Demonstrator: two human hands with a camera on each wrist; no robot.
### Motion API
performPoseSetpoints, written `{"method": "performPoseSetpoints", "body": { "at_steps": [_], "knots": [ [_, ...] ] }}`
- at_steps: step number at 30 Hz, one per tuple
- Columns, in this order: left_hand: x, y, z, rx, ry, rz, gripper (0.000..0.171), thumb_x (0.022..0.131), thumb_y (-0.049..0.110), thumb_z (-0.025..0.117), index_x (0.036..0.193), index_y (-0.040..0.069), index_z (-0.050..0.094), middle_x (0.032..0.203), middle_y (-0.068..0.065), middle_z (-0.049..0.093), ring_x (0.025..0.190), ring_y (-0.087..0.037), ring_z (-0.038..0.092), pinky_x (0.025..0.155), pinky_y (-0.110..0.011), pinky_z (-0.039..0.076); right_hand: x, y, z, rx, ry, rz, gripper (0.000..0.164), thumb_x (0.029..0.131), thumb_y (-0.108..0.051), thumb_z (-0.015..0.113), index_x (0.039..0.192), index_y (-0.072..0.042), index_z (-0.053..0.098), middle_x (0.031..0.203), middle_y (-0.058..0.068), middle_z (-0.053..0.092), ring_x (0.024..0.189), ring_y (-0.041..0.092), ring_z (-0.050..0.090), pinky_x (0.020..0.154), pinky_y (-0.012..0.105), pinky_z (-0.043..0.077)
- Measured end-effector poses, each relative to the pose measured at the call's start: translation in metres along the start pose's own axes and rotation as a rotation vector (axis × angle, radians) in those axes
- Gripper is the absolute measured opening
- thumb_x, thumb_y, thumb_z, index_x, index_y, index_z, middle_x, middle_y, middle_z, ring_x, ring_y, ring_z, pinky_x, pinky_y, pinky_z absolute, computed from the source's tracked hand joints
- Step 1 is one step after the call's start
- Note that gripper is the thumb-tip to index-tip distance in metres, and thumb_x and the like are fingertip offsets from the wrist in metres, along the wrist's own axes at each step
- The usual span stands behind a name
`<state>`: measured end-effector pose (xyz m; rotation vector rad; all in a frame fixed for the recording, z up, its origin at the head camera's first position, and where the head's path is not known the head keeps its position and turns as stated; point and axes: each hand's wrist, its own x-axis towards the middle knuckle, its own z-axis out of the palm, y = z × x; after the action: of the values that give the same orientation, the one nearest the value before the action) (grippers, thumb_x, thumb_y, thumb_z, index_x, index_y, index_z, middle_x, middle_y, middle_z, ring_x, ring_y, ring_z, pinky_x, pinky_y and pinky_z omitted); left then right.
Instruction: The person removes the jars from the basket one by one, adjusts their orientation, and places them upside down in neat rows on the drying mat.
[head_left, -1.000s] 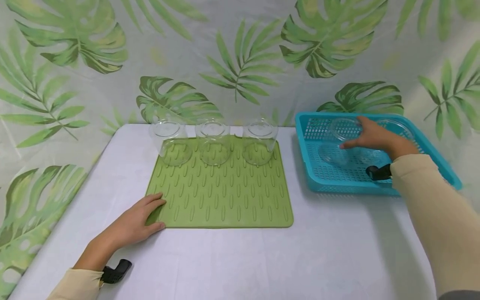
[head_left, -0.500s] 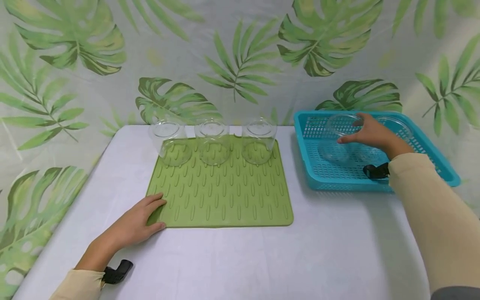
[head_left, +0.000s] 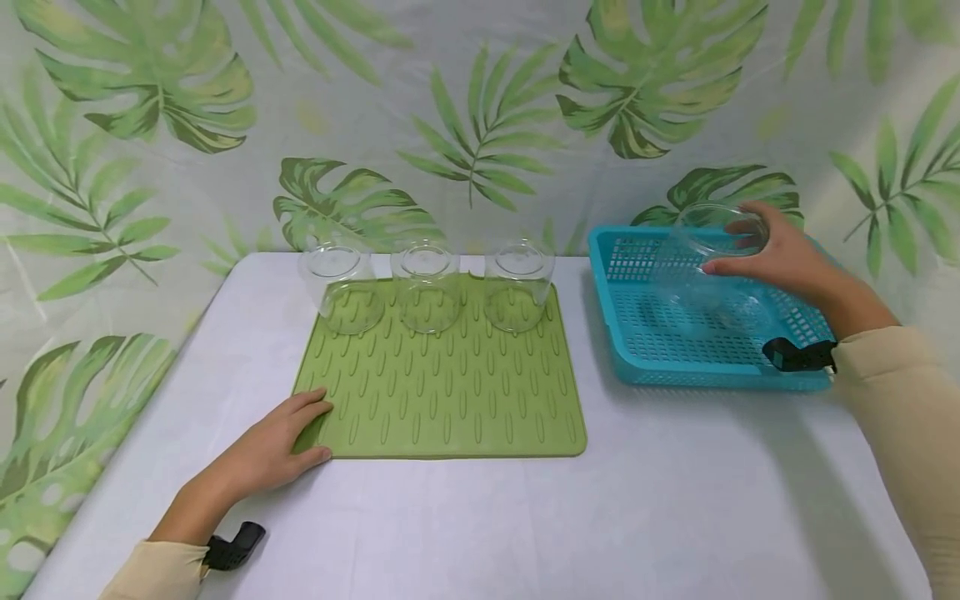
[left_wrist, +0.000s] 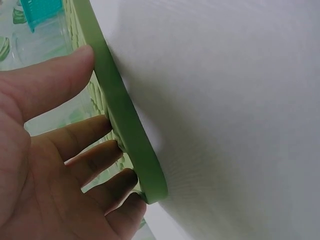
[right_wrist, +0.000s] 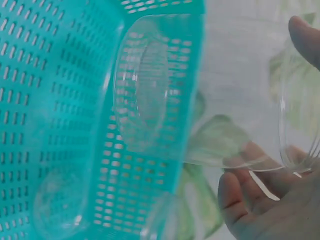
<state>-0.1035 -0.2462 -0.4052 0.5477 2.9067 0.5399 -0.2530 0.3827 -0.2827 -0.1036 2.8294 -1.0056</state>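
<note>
My right hand [head_left: 787, 262] grips a clear cup [head_left: 686, 262] near its rim, thumb on one side and fingers on the other. The cup is mouth up, raised above the floor of a blue basket [head_left: 622, 358]. In the right wrist view, its ringed base overlaps the basket wall. Another clear cup [right_wrist: 60, 202] is in the basket, partly visible. My left hand [head_left: 262, 446] rests at the left edge of a green ridged mat [head_left: 450, 400], its thumb and fingertips touching the mat's edge. Three clear cups [head_left: 426, 287] stand base up in a row along the mat's back.
A white cloth [head_left: 480, 525] covers the table beneath mat and basket. Behind it hangs a leaf-patterned curtain [head_left: 480, 100]. The basket stands at the back right, separated from the mat by a gap.
My right hand has raised the clear cup from the basket floor and shifted slightly to the right. The left hand, the mat and the three cups on it stay put.
</note>
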Motion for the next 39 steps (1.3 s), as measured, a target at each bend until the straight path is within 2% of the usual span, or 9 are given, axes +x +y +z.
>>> {"method": "performPoseSetpoints", "body": {
  "at_steps": [3, 5, 8, 12, 18, 24, 28, 33, 39],
  "knots": [
    [0.000, 0.000, 0.000, -0.004, 0.002, 0.001, 0.062, 0.089, 0.025, 0.073, 0.140, -0.003, 0.051, 0.152, -0.025, 0.042, 0.139, -0.049, 0.038, 0.110, -0.063, 0.038, -0.010, -0.004, -0.008, 0.006, 0.042, -0.006, 0.107, 0.094, -0.038, 0.067, 0.158, -0.024, -0.017, 0.165, 0.022, 0.015, 0.146, 0.050, 0.023, 0.105, 0.062, 0.037],
    [0.000, 0.000, 0.000, -0.007, 0.005, 0.002, 0.062, 0.089, 0.025, 0.073, 0.140, -0.003, 0.051, 0.152, -0.025, 0.042, 0.140, -0.049, 0.038, 0.111, -0.063, 0.038, -0.016, -0.005, -0.012, 0.023, 0.072, -0.007, 0.103, 0.095, -0.036, 0.066, 0.157, -0.024, -0.015, 0.166, 0.019, 0.016, 0.148, 0.045, 0.022, 0.105, 0.039, 0.044],
    [0.000, 0.000, 0.000, -0.010, 0.006, 0.004, 0.062, 0.089, 0.025, 0.073, 0.140, -0.003, 0.051, 0.151, -0.025, 0.042, 0.139, -0.049, 0.038, 0.111, -0.063, 0.038, -0.020, -0.004, -0.016, 0.059, 0.112, -0.015, 0.098, 0.095, -0.031, 0.066, 0.158, -0.023, -0.009, 0.164, 0.012, 0.023, 0.151, 0.034, 0.026, 0.083, 0.008, 0.043],
    [-0.001, 0.000, 0.000, -0.011, 0.008, 0.007, 0.062, 0.088, 0.024, 0.073, 0.139, -0.004, 0.051, 0.151, -0.025, 0.043, 0.139, -0.049, 0.039, 0.110, -0.063, 0.038, -0.022, -0.004, -0.018, 0.081, 0.145, -0.036, 0.096, 0.095, -0.028, 0.066, 0.158, -0.026, -0.007, 0.159, 0.007, 0.031, 0.145, 0.017, 0.038, 0.071, 0.000, 0.039],
    [-0.001, 0.000, 0.000, -0.007, 0.013, 0.011, 0.062, 0.088, 0.025, 0.073, 0.139, -0.004, 0.051, 0.150, -0.025, 0.043, 0.138, -0.049, 0.040, 0.110, -0.063, 0.038, -0.024, -0.016, -0.015, 0.051, 0.174, -0.064, 0.095, 0.094, -0.029, 0.068, 0.158, -0.032, -0.003, 0.165, 0.007, 0.022, 0.141, 0.018, 0.037, 0.072, 0.004, 0.036],
    [-0.001, -0.001, 0.000, 0.000, 0.014, 0.010, 0.062, 0.088, 0.025, 0.073, 0.139, -0.003, 0.051, 0.151, -0.025, 0.043, 0.139, -0.049, 0.040, 0.110, -0.062, 0.039, -0.027, -0.039, -0.005, 0.023, 0.237, -0.154, 0.094, 0.090, -0.026, 0.072, 0.157, -0.033, 0.006, 0.160, 0.003, 0.033, 0.138, 0.021, 0.034, 0.079, 0.012, 0.034],
    [-0.001, -0.001, 0.000, -0.003, 0.018, 0.011, 0.062, 0.088, 0.025, 0.073, 0.139, -0.003, 0.052, 0.151, -0.025, 0.043, 0.139, -0.049, 0.040, 0.110, -0.062, 0.039, -0.032, -0.057, 0.007, -0.015, 0.252, -0.227, 0.098, 0.086, -0.024, 0.078, 0.157, -0.037, 0.010, 0.156, 0.006, 0.038, 0.136, 0.026, 0.034, 0.091, 0.028, 0.036],
    [-0.001, -0.001, 0.001, -0.006, 0.011, 0.007, 0.062, 0.088, 0.025, 0.073, 0.139, -0.003, 0.052, 0.151, -0.025, 0.043, 0.139, -0.049, 0.039, 0.111, -0.062, 0.038, -0.042, -0.086, 0.027, -0.062, 0.242, -0.391, 0.108, 0.076, -0.019, 0.085, 0.158, -0.034, 0.016, 0.151, 0.019, 0.043, 0.140, 0.041, 0.032, 0.108, 0.070, 0.027],
    [-0.001, -0.001, -0.002, -0.011, 0.010, 0.006, 0.062, 0.088, 0.025, 0.073, 0.139, -0.003, 0.052, 0.151, -0.025, 0.043, 0.139, -0.049, 0.039, 0.111, -0.063, 0.038, -0.054, -0.119, 0.045, -0.198, 0.236, -0.465, 0.118, 0.068, -0.023, 0.091, 0.159, -0.026, 0.016, 0.156, 0.016, 0.039, 0.138, 0.047, 0.038, 0.097, 0.071, 0.036]
  ]
}}
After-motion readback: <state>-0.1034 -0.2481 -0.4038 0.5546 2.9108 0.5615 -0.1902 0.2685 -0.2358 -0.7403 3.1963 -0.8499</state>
